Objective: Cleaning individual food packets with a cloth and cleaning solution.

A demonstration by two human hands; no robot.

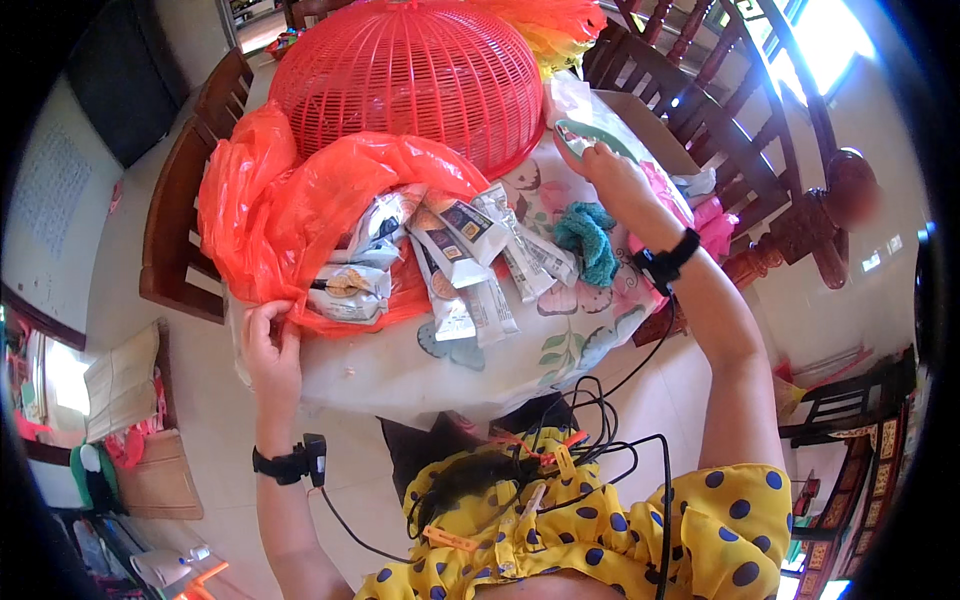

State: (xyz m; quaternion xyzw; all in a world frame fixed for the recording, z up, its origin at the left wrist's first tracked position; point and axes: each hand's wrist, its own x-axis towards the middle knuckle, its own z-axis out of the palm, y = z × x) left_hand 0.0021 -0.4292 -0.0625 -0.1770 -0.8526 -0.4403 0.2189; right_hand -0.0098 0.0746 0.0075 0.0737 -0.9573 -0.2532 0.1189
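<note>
At the near left of the table, my left hand (271, 341) pinches the edge of a red plastic bag (262, 217). Several wrapped snack packets (454, 244) lie in the bag's mouth and spill onto the flowered tablecloth (375, 375). My right hand (616, 176) reaches to the table's far right side, its fingers on the near rim of a green-rimmed dish (600, 133). What the dish contains is too small to tell. A crumpled teal cloth (590, 241) lies below my right forearm.
A large red mesh food cover (409, 82) stands behind the bag. To the right are a cardboard box (652, 127) and pink cloth or plastic (712, 225). Wooden chairs (176, 232) flank the table. Black cables (600, 424) run from my wrist devices across my lap.
</note>
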